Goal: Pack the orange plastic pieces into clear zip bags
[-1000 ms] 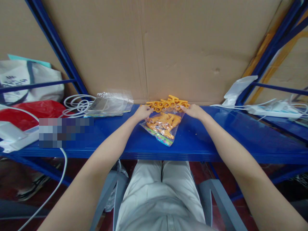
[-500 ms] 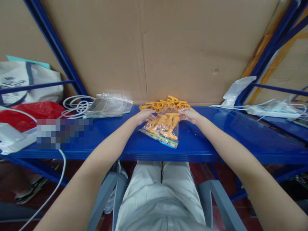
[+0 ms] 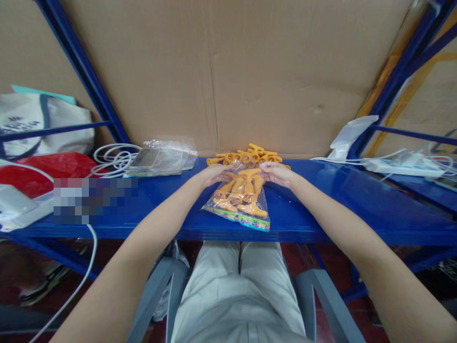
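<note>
A clear plastic bag with a colourful bottom strip holds several orange plastic pieces and lies on the blue shelf. My left hand pinches the bag's top left corner. My right hand pinches its top right corner. The bag's bottom edge points toward me. Just behind my hands, a loose pile of orange pieces rests against the cardboard wall.
A stack of empty clear bags and a coiled white cable lie at the left. Further left are a red bag and a white tote. A white power strip with cables sits at the right. Blue rack posts flank the cardboard backing.
Both hands have drawn the bag's top toward me and closer together. The bag has turned from slanting to nearly straight, and its bottom edge has slid closer to the shelf's front.
</note>
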`<state>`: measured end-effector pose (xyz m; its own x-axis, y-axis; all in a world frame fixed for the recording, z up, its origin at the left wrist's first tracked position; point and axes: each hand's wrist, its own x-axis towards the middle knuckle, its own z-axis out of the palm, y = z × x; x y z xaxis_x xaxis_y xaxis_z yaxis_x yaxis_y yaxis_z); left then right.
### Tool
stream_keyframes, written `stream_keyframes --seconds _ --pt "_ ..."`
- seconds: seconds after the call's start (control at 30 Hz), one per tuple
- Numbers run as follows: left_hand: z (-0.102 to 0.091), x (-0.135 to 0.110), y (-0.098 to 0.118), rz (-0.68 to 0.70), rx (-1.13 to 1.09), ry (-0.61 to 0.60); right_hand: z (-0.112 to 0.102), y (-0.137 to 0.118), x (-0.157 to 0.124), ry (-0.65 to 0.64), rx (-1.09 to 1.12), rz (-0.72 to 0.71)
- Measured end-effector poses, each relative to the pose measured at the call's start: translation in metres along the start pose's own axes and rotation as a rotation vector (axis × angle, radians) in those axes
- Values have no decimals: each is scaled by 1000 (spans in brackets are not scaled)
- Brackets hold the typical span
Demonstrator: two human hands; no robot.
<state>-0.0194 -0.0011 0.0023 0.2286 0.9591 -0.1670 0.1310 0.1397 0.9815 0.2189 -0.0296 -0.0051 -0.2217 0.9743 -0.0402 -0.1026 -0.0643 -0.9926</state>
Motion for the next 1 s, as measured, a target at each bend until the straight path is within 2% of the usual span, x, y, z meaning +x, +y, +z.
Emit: stream_keyframes --seconds 0.17,0.37,0.5,0.63,0.77,1.0 --pt "-2 4 -4 12 -39 11 6 -8 -6 62 -107 67" --pt "0 1 0 14 -40 151 -11 -10 -1 39 -378 165" --pt "-1 -2 3 34 -63 153 -16 -4 3 35 -332 111" --pt "-6 -2 0 40 -17 62 -17 1 6 19 -249 39" --pt "-13 5 -4 58 5 19 -23 3 9 -1 -238 28" --pt "-15 14 -6 130 51 93 -27 3 14 30 -240 -15"
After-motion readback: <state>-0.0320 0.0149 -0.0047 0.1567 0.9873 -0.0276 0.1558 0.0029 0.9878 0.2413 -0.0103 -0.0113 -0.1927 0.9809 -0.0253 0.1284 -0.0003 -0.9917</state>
